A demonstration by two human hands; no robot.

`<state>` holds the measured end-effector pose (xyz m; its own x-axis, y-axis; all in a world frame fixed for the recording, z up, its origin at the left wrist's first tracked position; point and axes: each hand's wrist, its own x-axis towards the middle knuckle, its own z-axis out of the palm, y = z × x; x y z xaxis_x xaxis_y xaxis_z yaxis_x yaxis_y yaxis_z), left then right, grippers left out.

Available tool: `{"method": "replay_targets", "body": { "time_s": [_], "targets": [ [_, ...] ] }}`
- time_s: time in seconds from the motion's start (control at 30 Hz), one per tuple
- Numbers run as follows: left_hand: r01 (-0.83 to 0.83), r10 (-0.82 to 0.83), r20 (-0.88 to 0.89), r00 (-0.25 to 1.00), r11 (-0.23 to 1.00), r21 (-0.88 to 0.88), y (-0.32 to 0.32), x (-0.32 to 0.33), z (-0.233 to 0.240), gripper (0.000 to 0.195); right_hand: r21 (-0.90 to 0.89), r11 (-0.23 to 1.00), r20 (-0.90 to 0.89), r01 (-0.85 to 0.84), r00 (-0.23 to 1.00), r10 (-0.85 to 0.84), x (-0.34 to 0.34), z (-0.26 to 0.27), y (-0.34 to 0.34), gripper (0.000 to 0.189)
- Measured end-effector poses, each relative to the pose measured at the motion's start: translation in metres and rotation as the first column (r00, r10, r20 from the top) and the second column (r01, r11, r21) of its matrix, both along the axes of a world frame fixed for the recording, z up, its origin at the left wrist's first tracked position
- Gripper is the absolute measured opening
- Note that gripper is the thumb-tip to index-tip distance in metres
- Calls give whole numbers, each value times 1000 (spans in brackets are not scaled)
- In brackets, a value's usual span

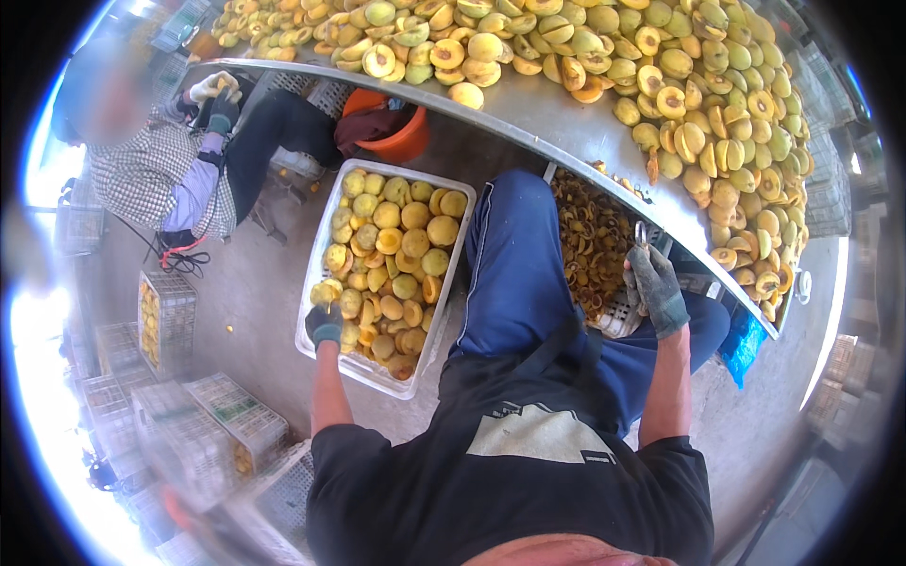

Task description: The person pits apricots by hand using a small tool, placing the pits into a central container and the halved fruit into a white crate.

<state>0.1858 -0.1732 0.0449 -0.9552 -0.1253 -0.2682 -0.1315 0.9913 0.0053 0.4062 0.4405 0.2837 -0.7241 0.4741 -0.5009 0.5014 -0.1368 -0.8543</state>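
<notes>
My left hand (pixel 324 322), in a dark grey-green glove, is at the left side of a white plastic crate (pixel 449 311). Its fingers are closed around a yellow stone fruit (pixel 324 291) near the rim. Whole and halved yellow stone fruits (pixel 403 243) fill the crate. On the other side, my gloved right hand (pixel 655 286) grips a metal tool with a ring-shaped end (pixel 640 232); its handle is hidden in the fist. Below that hand is a white perforated crate (pixel 623 317) of brown-yellow fruit scraps (pixel 587 247), partly under the table.
A steel table (pixel 559 131) curves ahead, heaped with halved fruits (pixel 672 102). At the left sits a co-worker (pixel 170 170) with gloved hands, near an orange bucket (pixel 403 141). Stacked crates (pixel 184 431) stand behind on the left. A blue plastic bag (pixel 742 347) hangs at the right.
</notes>
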Motion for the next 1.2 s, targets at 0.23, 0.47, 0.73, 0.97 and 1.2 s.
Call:
{"method": "replay_targets", "body": {
  "time_s": [0.23,0.47,0.73,0.97,1.2],
  "targets": [
    [777,-243,-829,503,548,311,272,-71,188,32,-53,998,-53,38,998,-41,4,-5,5,29],
    [628,-567,-385,728,777,45,455,-173,202,34,72,996,-145,54,989,-43,27,-32,15,28],
    [361,-366,-157,917,930,-61,508,-208,174,63,-71,986,-146,153,976,-162,48,-29,14,22],
    [508,-424,-303,853,807,300,497,-188,185,42,-20,994,-175,111,978,-113,44,-22,13,24],
    [935,-201,-917,345,-12,355,493,-115,216,40,50,985,-328,166,934,-141,44,-37,21,23]
  ]
}}
